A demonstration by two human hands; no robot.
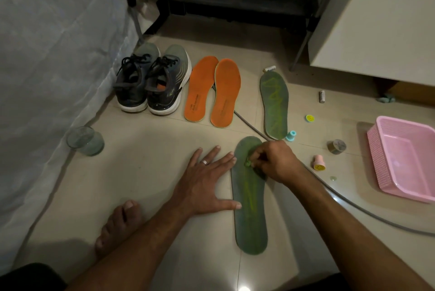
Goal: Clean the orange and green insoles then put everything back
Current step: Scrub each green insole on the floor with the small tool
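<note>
So we're on the floor [153,149] with the near green insole [249,208] lying flat in front of us, toe end pointing away. Our left hand [207,182] is spread flat, fingers straight, fingertips just touching the insole's left edge to pin it. Our right hand [275,163] is curled, pinching a small green scrubbing wad [248,163] against the forefoot. We can't tell if it's cloth or sponge.

The other green insole [274,104] sits further out, and the orange insoles [214,92] lie side by side next to the shoes [153,83]. A glass [85,141] stands off to the left, and a pink basket [402,161] to the right.

Handling-wise, these look light, thin and floppy, so they'll probably slide on tile unless held down. To lift one, we'd grab the heel or mid edge rather than a toe tip, which would likely just droop.
</note>
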